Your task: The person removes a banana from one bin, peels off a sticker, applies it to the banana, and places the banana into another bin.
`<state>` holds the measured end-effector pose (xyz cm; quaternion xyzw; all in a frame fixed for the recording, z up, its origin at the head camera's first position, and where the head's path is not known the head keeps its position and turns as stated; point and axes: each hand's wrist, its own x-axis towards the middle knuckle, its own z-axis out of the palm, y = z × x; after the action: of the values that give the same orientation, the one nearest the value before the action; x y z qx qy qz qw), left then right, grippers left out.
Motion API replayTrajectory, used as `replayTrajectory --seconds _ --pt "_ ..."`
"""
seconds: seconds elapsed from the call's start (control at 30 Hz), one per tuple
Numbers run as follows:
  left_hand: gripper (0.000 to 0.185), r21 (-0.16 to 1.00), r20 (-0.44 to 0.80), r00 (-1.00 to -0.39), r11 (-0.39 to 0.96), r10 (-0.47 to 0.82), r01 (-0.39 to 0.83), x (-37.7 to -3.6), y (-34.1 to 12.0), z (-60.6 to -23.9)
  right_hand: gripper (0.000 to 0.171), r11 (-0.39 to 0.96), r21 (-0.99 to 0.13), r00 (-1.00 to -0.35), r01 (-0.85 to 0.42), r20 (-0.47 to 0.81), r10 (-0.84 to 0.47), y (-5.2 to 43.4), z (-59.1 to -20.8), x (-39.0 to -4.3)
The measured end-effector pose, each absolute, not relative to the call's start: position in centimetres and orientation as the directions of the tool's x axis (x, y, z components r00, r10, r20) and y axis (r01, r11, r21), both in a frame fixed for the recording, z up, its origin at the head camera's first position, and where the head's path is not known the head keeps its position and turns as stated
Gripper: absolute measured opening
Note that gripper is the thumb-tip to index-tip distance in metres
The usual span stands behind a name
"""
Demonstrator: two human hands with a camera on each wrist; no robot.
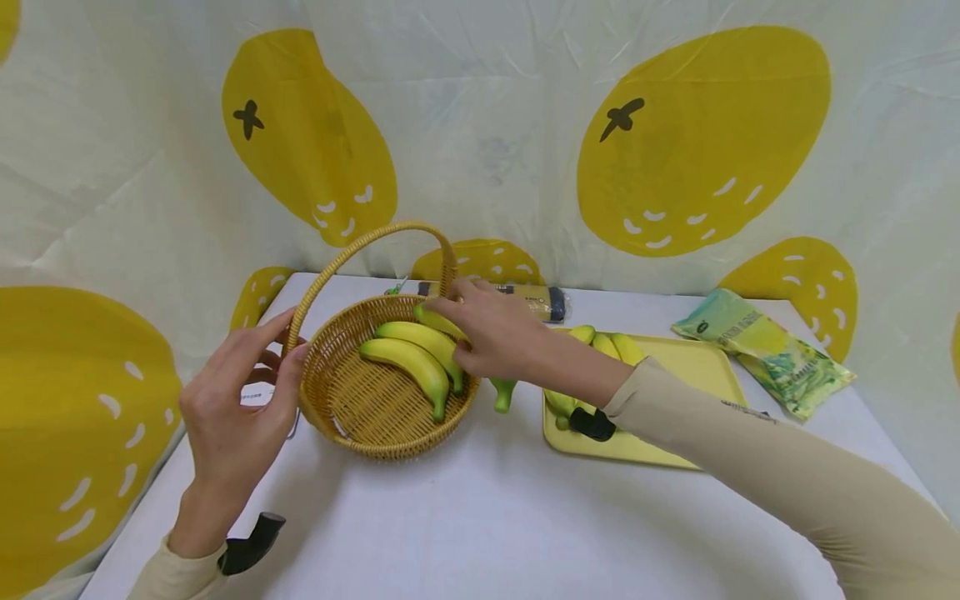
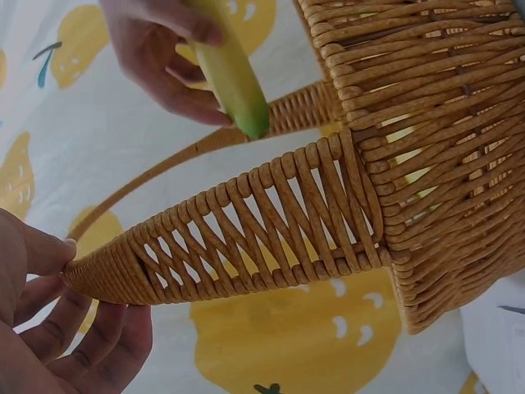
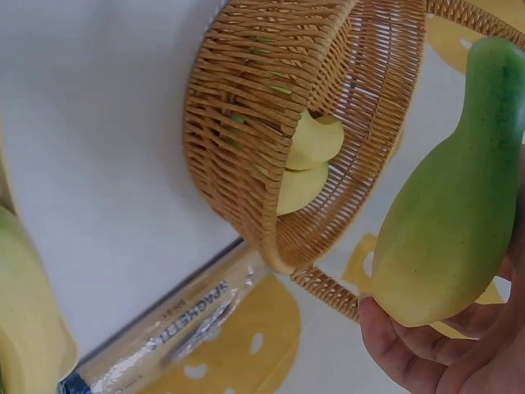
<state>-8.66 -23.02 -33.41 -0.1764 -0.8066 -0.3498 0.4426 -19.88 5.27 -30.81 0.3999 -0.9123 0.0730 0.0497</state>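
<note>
A wicker basket (image 1: 390, 450) with a tall arched handle (image 1: 330, 271) stands on the left part of the table. Between thumb and fingers, my left hand (image 1: 240, 408) holds this handle at its left side. Two bananas (image 1: 408, 358) lie side by side in the basket. My right hand (image 1: 498, 333) grips another banana (image 3: 451, 205) above the basket's right rim, green stem toward me in the head view. In the left wrist view that banana (image 2: 230, 74) appears beyond the handle, its green tip pointing down. My right palm partly hides it in the head view.
Right of the basket lies a yellow tray (image 1: 720, 371) with several bananas (image 1: 600, 346) on it, partly behind my right forearm. A green packet (image 1: 765, 350) overlaps the tray's far corner. A spaghetti package (image 3: 184, 320) lies behind the basket, by the fruit-print cloth (image 1: 487, 167).
</note>
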Motion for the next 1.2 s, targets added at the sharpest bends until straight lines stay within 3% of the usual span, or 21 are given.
replayTrajectory --seconds 0.7,1.2 --pt "0.044 0.391 0.844 -0.537 0.697 -0.01 0.601 -8.7 -22.9 -33.2 0.065 0.631 0.014 -0.628 -0.775 0.083 -0.774 0.3 -32.1 -21.4" --pt "0.053 0.374 0.841 -0.541 0.694 0.026 0.615 -8.8 -23.3 -33.1 0.073 0.609 -0.047 -0.609 -0.792 -0.009 -0.793 -3.5 -34.4 -22.1"
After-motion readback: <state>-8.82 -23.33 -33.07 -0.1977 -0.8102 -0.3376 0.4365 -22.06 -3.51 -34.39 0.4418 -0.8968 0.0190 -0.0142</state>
